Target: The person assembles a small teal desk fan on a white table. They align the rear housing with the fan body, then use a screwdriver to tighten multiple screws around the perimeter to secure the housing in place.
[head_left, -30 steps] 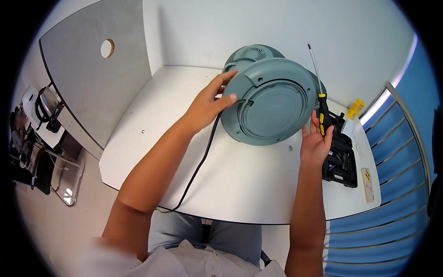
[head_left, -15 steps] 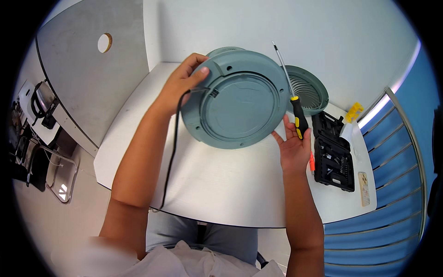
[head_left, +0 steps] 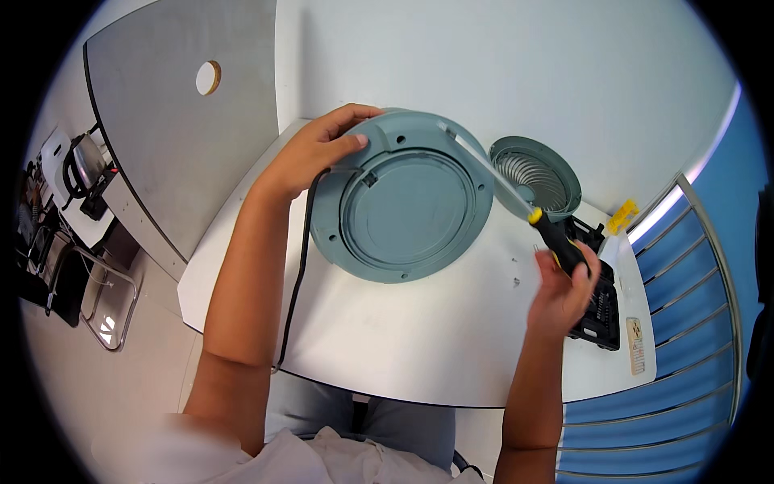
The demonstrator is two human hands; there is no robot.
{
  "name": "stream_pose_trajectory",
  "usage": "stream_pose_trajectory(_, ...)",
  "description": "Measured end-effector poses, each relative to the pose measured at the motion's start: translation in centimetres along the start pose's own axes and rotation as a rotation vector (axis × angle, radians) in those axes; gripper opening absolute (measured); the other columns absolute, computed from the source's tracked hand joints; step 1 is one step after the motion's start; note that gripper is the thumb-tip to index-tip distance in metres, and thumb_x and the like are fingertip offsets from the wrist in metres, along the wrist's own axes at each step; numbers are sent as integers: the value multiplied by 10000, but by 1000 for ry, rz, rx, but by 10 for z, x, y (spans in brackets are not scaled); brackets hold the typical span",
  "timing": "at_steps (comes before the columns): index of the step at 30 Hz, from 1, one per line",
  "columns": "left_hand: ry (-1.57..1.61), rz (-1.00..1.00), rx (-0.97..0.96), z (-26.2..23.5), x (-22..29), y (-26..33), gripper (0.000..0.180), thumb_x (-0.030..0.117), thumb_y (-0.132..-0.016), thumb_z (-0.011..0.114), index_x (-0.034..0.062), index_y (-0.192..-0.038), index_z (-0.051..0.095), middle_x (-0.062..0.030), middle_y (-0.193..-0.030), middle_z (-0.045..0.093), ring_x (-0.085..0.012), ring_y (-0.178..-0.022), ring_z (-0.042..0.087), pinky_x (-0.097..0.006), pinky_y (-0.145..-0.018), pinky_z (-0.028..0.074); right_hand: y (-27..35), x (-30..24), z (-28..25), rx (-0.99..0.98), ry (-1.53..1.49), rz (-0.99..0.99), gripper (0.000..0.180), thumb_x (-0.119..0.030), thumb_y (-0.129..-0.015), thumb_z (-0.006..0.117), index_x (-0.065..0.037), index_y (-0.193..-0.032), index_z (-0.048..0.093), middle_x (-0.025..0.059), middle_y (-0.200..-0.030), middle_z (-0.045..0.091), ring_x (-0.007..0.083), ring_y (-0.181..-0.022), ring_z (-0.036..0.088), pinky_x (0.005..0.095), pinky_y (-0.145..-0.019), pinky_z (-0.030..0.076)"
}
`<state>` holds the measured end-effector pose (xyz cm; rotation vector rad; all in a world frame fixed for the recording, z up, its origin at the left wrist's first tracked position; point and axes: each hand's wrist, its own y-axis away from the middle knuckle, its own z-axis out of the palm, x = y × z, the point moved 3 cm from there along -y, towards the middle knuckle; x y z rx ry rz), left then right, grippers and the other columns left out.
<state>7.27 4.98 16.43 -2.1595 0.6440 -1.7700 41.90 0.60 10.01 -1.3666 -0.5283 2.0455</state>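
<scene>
Grey-green round housing [head_left: 403,206] sits at frame centre, tilted up off the white counter [head_left: 403,339], flat recessed disc facing the camera, lower rim on or just above the surface, can't tell which. Left hand [head_left: 318,153] grips its upper-left rim: fingers curled over the top edge, thumb pressed on the face, closed on the part. Black power cord [head_left: 297,274] exits the housing just under that hand and runs down along the left forearm past the counter's near edge. Right hand [head_left: 564,294] is right of centre, fingers wrapped closed around a screwdriver [head_left: 556,238] with black-and-yellow handle; its shaft runs up-left with the tip at the housing's upper-right rim, exact contact point not clear. Just behind the housing, upper right of centre, a matching grey-green grille [head_left: 536,173] with spiral ribs lies on the counter. Black bit case [head_left: 601,302] lies open at right, partly hidden by the right hand. Small yellow item [head_left: 622,216] beside it, near the wall. A couple of tiny screws [head_left: 516,281] lie loose on the counter between housing and right hand. Grey panel with round hole [head_left: 208,77] at upper left.
</scene>
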Motion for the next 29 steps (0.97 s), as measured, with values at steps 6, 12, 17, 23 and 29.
stream_pose_trajectory(6, 55, -67, 14, 3, -5, -14, 324, 119, -768, 466, 82, -1081, 538, -55, -1046, 562, -166, -1008, 499, -304, -816, 421, 37, -79, 29, -76, 655, -613, 528, -441, -861, 578, 14, -1092, 442, 162, -916, 520, 243, -769, 577, 358, -680, 496)
stream_pose_trajectory(12, 107, -65, -19, -2, -8, -10, 315, 103, -773, 464, 74, -1080, 527, -55, -1037, 558, -158, -987, 495, -306, -874, 393, 42, -104, 71, -361, 793, -694, 447, -351, -807, 649, -25, -1057, 474, 137, -717, 583, 283, -684, 588, 361, -632, 482)
stream_pose_trajectory(17, 83, -107, 10, 3, 4, -7, 298, 92, -777, 471, 62, -1068, 526, -56, -1021, 565, -153, -969, 503, -301, -881, 396, 39, -116, 90, -428, 901, -701, 438, -305, -770, 681, -33, -1048, 480, 131, -737, 582, 275, -675, 581, 341, -615, 481)
stream_pose_trajectory(23, 103, -75, -14, 0, -9, -12, 310, 100, -776, 486, 63, -1081, 527, -69, -1012, 575, -157, -962, 525, -289, -814, 424, 34, -116, 99, -441, 948, -720, 439, -270, -747, 704, -27, -1040, 484, 137, -754, 573, 268, -662, 569, 341, -599, 479)
stream_pose_trajectory(29, 69, -86, 3, -1, -3, -11, 320, 114, -774, 498, 80, -1090, 531, -73, -1017, 578, -167, -967, 530, -284, -785, 426, 30, -115, 106, -504, 1006, -702, 450, -270, -766, 686, -26, -1081, 474, 140, -774, 579, 277, -693, 571, 349, -623, 486)
